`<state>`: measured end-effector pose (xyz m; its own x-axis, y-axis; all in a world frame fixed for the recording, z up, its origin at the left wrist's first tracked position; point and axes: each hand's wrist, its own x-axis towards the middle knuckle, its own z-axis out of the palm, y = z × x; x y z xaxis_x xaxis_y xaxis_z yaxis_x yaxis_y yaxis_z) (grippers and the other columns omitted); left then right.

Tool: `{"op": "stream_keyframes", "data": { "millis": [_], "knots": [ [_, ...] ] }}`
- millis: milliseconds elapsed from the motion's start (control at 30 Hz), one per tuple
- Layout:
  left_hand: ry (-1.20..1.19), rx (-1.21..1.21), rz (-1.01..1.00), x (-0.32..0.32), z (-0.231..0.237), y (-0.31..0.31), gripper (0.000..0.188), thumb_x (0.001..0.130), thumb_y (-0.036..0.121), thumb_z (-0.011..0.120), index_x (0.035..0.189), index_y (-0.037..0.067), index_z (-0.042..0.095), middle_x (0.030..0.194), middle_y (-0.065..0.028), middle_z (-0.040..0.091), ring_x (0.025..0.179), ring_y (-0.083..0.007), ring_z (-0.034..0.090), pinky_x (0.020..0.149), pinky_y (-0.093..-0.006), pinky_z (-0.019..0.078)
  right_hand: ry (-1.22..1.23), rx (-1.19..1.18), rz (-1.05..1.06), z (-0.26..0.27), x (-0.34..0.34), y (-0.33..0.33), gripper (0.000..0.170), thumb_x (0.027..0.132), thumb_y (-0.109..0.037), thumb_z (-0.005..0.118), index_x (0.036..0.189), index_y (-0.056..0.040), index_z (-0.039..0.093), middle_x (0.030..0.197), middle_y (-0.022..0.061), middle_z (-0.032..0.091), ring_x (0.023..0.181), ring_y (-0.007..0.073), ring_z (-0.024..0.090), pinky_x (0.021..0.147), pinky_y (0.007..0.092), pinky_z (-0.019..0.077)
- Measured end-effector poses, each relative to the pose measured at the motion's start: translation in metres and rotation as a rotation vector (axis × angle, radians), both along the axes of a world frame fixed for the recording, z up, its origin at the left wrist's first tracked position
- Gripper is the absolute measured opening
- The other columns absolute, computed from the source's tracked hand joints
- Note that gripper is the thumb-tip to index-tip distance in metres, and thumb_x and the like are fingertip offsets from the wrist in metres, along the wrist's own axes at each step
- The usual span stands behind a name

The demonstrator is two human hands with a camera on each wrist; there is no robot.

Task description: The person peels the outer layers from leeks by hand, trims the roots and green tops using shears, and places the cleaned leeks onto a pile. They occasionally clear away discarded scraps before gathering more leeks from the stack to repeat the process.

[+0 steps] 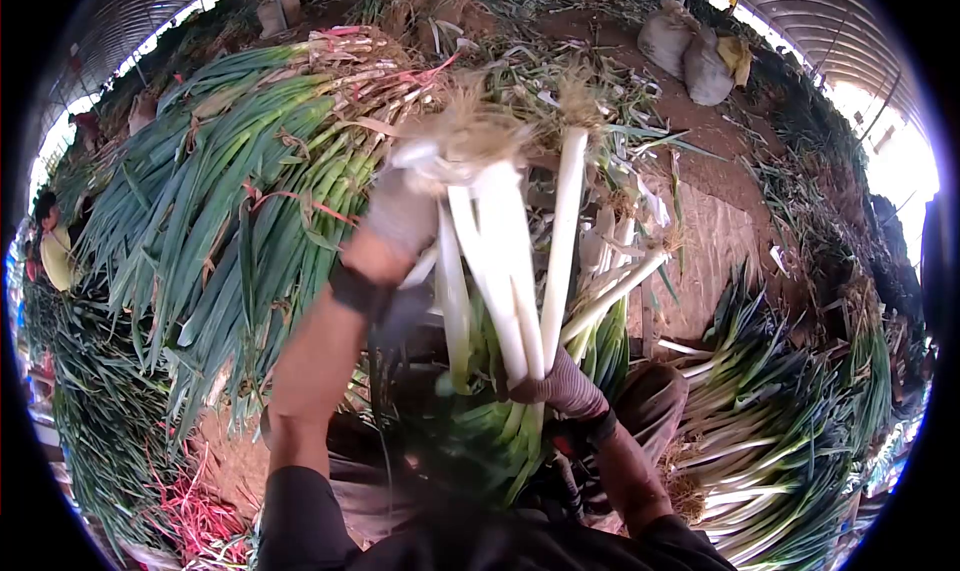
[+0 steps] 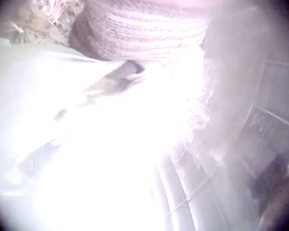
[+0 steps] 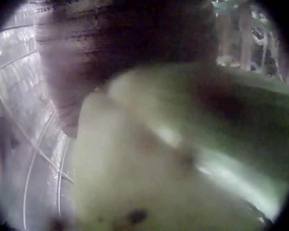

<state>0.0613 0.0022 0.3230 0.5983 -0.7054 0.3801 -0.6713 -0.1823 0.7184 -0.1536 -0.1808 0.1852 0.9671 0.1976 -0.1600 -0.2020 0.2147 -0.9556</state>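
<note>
Several long white leeks (image 1: 505, 261) stand root end up in front of me, their green leaves hanging toward my lap. My gloved right hand (image 1: 562, 386) grips the bundle low on the white shafts; in the right wrist view the dark glove (image 3: 125, 43) bends over a pale green stalk (image 3: 135, 159). My gloved left hand (image 1: 402, 216), blurred, holds a leek near the shaggy roots (image 1: 470, 136) at the bundle's left. In the left wrist view, the knit glove (image 2: 139, 33) lies against a washed-out white surface; its fingertips are hidden.
A big heap of leeks (image 1: 250, 191) lies at the left. More leeks with white shafts (image 1: 740, 451) lie at the right, beside a brown board (image 1: 710, 251). Red ties (image 1: 205, 521) lie lower left. Sacks (image 1: 690, 56) stand at the back, and a person (image 1: 57, 251) is at far left.
</note>
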Motion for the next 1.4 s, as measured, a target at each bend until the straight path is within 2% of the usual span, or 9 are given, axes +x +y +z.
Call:
{"op": "stream_keyframes", "data": {
  "millis": [167,267,400,600,667,867,1067,1300,1400],
  "knots": [
    [-1.046,0.654,0.728,0.077,0.066,0.034,0.030,0.095,0.025,0.051,0.117,0.009,0.065,0.113,-0.0113,0.068,0.112,-0.0246,0.061,0.105,-0.0364,0.0410,0.022,-0.025,-0.134,0.020,-0.018,0.000,0.067,0.064,-0.008,0.081,0.125,0.0019,0.055,0.106,0.0064,0.065,0.093,0.0143,0.060,0.084,0.0295,0.0509],
    [-0.518,0.017,0.466,0.063,0.122,0.118,0.032,0.093,0.022,0.054,0.121,0.006,0.058,0.109,-0.0133,0.066,0.104,-0.0259,0.064,0.089,-0.0379,0.0493,0.046,-0.028,-0.266,-0.014,-0.043,-0.029,0.062,0.064,-0.005,0.080,0.121,0.0020,0.056,0.103,0.0080,0.065,0.088,0.0174,0.064,0.080,0.0308,0.0544],
    [-0.907,0.379,1.212,0.165,0.143,0.208,0.042,0.089,0.038,0.057,0.122,0.013,0.065,0.111,-0.0166,0.070,0.098,-0.0334,0.066,0.087,-0.0434,0.0516,-0.032,0.027,-0.670,-0.029,-0.034,-0.079,0.042,0.068,0.000,0.068,0.109,0.0021,0.058,0.086,0.0092,0.064,0.074,0.0223,0.066,0.068,0.0347,0.0574],
    [-0.458,0.573,1.341,0.182,0.103,0.268,0.042,0.086,0.033,0.061,0.121,0.010,0.063,0.110,-0.0178,0.070,0.096,-0.0335,0.067,0.086,-0.0438,0.0525,-0.254,0.310,-0.720,0.021,-0.035,-0.128,0.033,0.071,-0.003,0.074,0.102,0.0049,0.065,0.087,0.0109,0.068,0.075,0.0217,0.067,0.071,0.0350,0.0567],
    [-0.436,0.621,1.387,0.180,0.109,0.267,0.043,0.085,0.032,0.063,0.121,0.009,0.063,0.109,-0.0182,0.070,0.095,-0.0335,0.067,0.086,-0.0439,0.0528,-0.221,0.092,-0.851,0.004,-0.039,-0.147,0.037,0.070,-0.004,0.074,0.105,0.0042,0.063,0.090,0.0118,0.068,0.075,0.0234,0.067,0.072,0.0358,0.0573],
    [-0.536,0.156,0.578,0.107,0.119,0.026,0.044,0.083,0.028,0.067,0.121,0.006,0.061,0.108,-0.0194,0.069,0.093,-0.0336,0.068,0.085,-0.0443,0.0537,-0.321,0.371,-0.779,0.025,-0.060,-0.143,0.041,0.066,-0.004,0.072,0.103,0.0039,0.060,0.089,0.0137,0.067,0.074,0.0282,0.068,0.072,0.0392,0.0588],
    [0.056,0.724,-0.270,-0.033,-0.021,-0.132,0.047,0.081,0.023,0.071,0.121,0.003,0.060,0.107,-0.0206,0.069,0.091,-0.0336,0.069,0.085,-0.0447,0.0547,-0.352,0.272,-0.868,0.030,-0.105,-0.158,0.038,0.065,0.000,0.070,0.102,0.0050,0.061,0.086,0.0121,0.067,0.076,0.0281,0.069,0.076,0.0385,0.0571],
    [-0.229,0.310,0.339,0.146,0.074,-0.196,0.051,0.078,0.018,0.077,0.121,0.000,0.058,0.105,-0.0220,0.069,0.089,-0.0337,0.070,0.084,-0.0452,0.0557,-0.306,0.394,-0.837,0.021,-0.108,-0.158,0.043,0.066,0.002,0.072,0.108,0.0033,0.059,0.087,0.0100,0.066,0.076,0.0260,0.068,0.073,0.0386,0.0581],
    [-0.648,0.155,0.301,0.105,0.136,-0.261,0.072,0.075,0.023,0.082,0.133,-0.002,0.046,0.117,-0.0267,0.062,0.103,-0.0341,0.066,0.093,-0.0454,0.0521,-0.273,0.371,-0.823,0.023,-0.095,-0.154,0.053,0.066,-0.006,0.073,0.115,0.0021,0.055,0.088,0.0102,0.065,0.076,0.0278,0.067,0.074,0.0391,0.0558]
  ]
}}
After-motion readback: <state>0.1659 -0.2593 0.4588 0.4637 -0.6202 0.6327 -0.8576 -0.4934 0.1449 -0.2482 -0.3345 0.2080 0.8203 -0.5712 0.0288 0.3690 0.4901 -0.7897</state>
